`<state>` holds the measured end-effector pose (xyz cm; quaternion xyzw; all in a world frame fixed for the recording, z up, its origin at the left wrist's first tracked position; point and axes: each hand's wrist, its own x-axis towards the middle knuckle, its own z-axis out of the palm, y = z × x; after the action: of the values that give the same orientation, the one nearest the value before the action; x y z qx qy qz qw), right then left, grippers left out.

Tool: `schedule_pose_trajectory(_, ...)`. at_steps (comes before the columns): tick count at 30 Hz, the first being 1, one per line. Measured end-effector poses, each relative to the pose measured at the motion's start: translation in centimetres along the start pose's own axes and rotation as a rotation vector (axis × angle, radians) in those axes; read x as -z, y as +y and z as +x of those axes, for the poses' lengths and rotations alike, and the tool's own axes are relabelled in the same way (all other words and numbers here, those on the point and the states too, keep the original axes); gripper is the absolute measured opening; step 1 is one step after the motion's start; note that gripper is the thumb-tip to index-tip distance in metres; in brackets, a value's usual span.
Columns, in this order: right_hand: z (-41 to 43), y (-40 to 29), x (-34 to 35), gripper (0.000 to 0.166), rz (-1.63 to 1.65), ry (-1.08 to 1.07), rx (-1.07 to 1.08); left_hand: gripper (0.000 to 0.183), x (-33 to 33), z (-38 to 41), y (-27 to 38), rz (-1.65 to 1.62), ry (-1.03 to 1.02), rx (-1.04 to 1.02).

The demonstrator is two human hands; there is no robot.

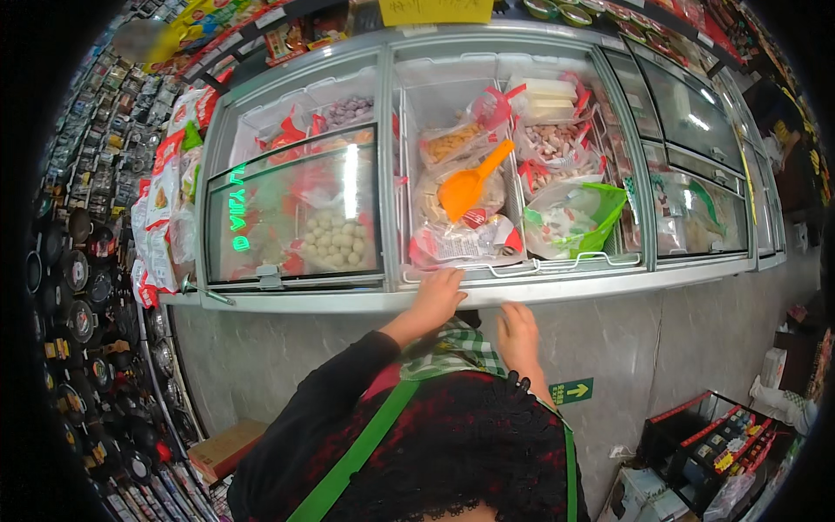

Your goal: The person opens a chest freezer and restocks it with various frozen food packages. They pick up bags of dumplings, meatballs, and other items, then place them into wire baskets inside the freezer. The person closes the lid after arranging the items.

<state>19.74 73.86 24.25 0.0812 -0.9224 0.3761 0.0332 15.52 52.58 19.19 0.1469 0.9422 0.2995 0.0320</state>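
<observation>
My left hand (436, 301) rests at the front rim of a chest freezer (567, 291), fingertips near a white wire basket (497, 268). Lower and to the right, my right hand (520, 336) is beside the freezer's front edge with bent fingers; neither hand shows an object in it. Inside the uncovered middle section, an orange plastic scoop (475, 183) lies on opened bags of frozen food (427, 202). To its right are a green and clear bag (597, 218) and bags of pinkish pieces (551, 140). A sliding glass lid (293, 215) covers pale round balls (334, 240) on the left.
Red and white food bags (163, 215) hang or stand at the freezer's left end. Pans (81, 323) fill a rack farther left, with a cardboard box (228, 449) on the floor. At the lower right stands a black display rack (711, 444). More glass lids (698, 117) are on the right.
</observation>
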Motion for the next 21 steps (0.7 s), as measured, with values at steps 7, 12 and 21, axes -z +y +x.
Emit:
schedule_pose_trajectory(7,7.4,1.8,-4.2,0.028,-0.18,-0.191,0.243,0.029,-4.3,5.2,-1.4,0.034,-0.001,0.176)
schedule_pose_trajectory(12,11.7,3.6,-8.2,0.035,-0.04,-0.579,0.024,0.012,-6.6,4.9,-4.6,0.014,-0.135,0.261)
schedule_pose_trajectory(21,16.5,5.5,-11.3,0.034,0.094,-1.009,-0.143,0.012,-6.5,5.7,-4.2,-0.179,-0.212,0.502)
